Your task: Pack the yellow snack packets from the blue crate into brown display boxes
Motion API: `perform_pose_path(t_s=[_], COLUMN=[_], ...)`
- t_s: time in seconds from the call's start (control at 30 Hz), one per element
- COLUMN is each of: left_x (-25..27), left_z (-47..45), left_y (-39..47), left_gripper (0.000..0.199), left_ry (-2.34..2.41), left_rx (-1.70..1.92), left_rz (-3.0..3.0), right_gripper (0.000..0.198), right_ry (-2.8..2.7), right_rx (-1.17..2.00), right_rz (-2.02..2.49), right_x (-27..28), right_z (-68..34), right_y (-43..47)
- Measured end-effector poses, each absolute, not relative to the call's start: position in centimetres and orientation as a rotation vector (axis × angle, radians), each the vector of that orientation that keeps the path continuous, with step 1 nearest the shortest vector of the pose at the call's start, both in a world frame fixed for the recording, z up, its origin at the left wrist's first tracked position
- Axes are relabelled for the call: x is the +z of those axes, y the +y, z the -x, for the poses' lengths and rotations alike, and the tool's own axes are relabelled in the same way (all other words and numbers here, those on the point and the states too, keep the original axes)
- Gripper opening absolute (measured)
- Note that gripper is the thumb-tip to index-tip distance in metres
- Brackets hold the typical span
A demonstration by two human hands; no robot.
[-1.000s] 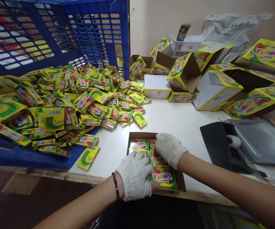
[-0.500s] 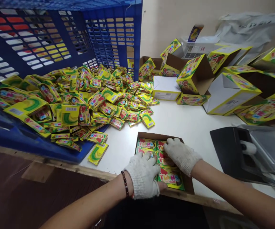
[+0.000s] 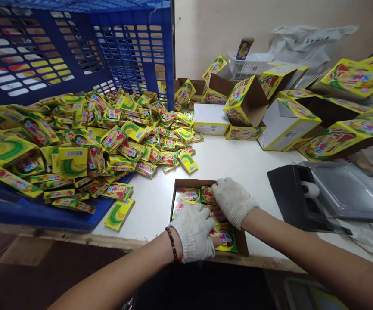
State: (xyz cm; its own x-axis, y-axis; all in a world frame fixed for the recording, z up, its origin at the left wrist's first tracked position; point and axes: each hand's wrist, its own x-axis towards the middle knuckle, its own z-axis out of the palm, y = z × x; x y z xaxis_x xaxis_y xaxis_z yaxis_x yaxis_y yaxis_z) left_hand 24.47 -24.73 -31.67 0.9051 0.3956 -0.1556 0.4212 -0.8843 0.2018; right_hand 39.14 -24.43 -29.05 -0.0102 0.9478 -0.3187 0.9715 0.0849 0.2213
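Observation:
A shallow cardboard box (image 3: 244,243) lies near the front edge of the white table. Rows of small yellow-green packs (image 3: 188,195) printed "TWINS" fill it. My left hand (image 3: 193,234), in a white knit glove with a bare thumb, rests on the packs with its fingers spread. My right hand (image 3: 234,201), gloved too, reaches over the box's right side, fingers bent down onto the packs in the far right part. Neither hand appears to grip a pack; the right fingertips are partly hidden.
A blue crate (image 3: 115,56) lies on its side at the left, loose packs (image 3: 118,142) spilling from it onto the table. Open display boxes (image 3: 247,103) stand along the back right. A black tape dispenser (image 3: 291,198) sits right of my hands.
The view has turned slightly right, so the scene sits further left. My left hand has shifted a little to the right over the packs in the box. The right hand stays about the same.

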Motion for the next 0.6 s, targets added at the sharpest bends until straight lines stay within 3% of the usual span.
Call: perform_pose_path(t_s=[0.37,0.6], left_x=[-31.5,-31.5], left_z=[-24.1,-23.8], left_y=[-25.0,-24.9], left_gripper=[0.048,0.048], left_ry=[0.621,0.591], left_rx=[-0.175,-0.164], left_rz=[-2.819,-2.826], right_gripper=[0.024,0.026], right_ry=[1.874,2.096], right_rx=[-0.415,-0.287], right_rz=[-1.895,-1.77], right_x=[-28.3,-28.9], right_z=[-38.6,-39.9], right_y=[-22.7,-23.3])
